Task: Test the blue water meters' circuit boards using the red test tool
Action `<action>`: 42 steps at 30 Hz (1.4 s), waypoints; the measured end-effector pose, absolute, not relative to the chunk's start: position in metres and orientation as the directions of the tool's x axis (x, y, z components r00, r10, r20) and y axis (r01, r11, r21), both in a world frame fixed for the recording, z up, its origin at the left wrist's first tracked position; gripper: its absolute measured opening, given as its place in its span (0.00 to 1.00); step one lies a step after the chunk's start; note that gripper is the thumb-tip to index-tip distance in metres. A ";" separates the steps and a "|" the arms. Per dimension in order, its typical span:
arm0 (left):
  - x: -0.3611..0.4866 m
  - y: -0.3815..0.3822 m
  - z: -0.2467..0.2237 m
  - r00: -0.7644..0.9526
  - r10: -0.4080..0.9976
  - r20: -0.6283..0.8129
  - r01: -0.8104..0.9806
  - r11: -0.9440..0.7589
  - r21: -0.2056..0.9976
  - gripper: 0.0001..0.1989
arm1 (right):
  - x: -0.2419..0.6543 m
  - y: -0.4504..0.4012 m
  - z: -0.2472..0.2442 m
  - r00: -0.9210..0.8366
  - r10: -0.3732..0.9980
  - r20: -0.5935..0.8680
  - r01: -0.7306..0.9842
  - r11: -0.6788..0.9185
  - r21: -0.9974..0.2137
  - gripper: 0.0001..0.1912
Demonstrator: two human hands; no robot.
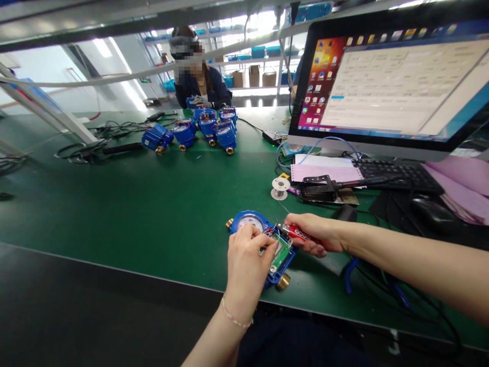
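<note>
A blue water meter (248,214) with brass ends lies on the green bench in front of me. Its electronics box is uncovered, showing a green circuit board (281,253). Thin coloured wires (270,231) rise between the dial and the board. My left hand (248,255) reaches over the meter, thumb and fingertips pinched together on the wires, partly covering the dial. In my right hand (311,229) is a red lighter (298,233), its metal top pointing at the wires just right of my left fingertips. I cannot make out a flame.
Behind the meter stands a spool of thin solder wire (280,187). A monitor (393,86), keyboard (397,171), mouse (433,213) and black tool (324,187) crowd the right. Several blue meters (208,127) stand at the far side before a seated co-worker (217,86). Cables (95,148) lie left.
</note>
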State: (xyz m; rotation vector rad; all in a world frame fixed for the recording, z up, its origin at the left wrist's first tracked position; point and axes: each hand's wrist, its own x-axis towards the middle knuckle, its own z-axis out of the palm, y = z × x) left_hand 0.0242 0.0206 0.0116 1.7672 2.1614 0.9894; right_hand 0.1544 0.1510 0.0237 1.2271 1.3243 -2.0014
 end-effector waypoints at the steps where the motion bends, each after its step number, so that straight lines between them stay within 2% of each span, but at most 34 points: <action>1: 0.024 0.020 0.012 -0.280 0.922 0.267 0.806 0.074 0.587 0.04 | 0.154 0.152 0.023 -0.508 0.098 -0.856 0.748 -0.442 -0.495 0.24; 25: 0.026 0.021 0.013 -0.289 0.931 0.222 0.810 0.115 0.575 0.05 | 0.153 0.158 0.020 -0.504 0.029 -0.863 0.785 -0.401 -0.472 0.24; 42: 0.025 0.021 0.012 -0.289 0.926 0.242 0.802 0.097 0.589 0.04 | 0.152 0.154 0.025 -0.475 0.051 -0.878 0.757 -0.486 -0.438 0.24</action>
